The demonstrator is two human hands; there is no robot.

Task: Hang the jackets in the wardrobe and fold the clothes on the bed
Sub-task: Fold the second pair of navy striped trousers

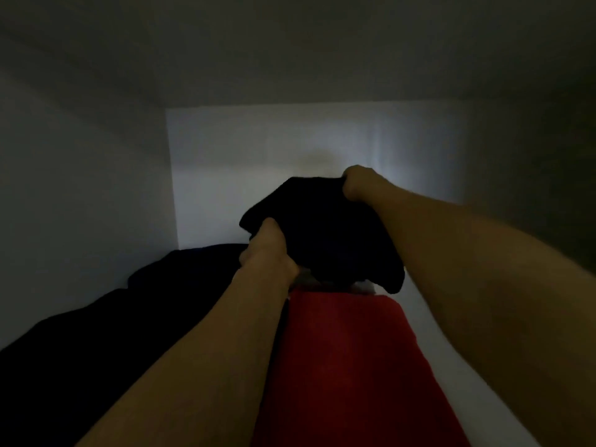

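Fingers of left hand [267,250] and right hand [358,183] curled tight into the near and far edges of a bundled black cloth garment [322,233], held up inside a dim white wardrobe compartment [258,150]. Apparently well along: folded red fabric [348,359] and a dark pile of clothing [129,317] already on the shelf. Bundle not yet set down; bed and jackets out of sight, so remainder impossible to judge.

Head view, forward and down, close inside a dim white compartment [290,140]
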